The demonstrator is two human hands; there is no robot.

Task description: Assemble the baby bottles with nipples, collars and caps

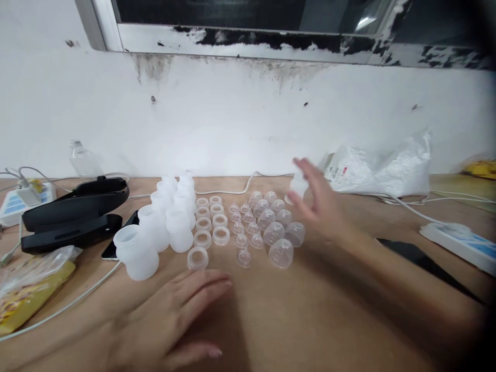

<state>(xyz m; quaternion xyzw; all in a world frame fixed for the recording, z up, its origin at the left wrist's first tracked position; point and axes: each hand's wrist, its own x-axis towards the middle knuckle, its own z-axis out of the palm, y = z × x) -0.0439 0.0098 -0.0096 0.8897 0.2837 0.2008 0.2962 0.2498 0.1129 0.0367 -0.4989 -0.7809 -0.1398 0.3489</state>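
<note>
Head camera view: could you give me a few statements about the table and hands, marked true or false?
1. The left hand lies flat on the table. True.
2. The right hand grips a black case. False: it is by a small white bottle; the black case lies far left.
3. Clear domes sit in rows right of the rings. True.
4. The white bottles are stacked on a white bag. False: they stand on the table; the bag is at the back right.
</note>
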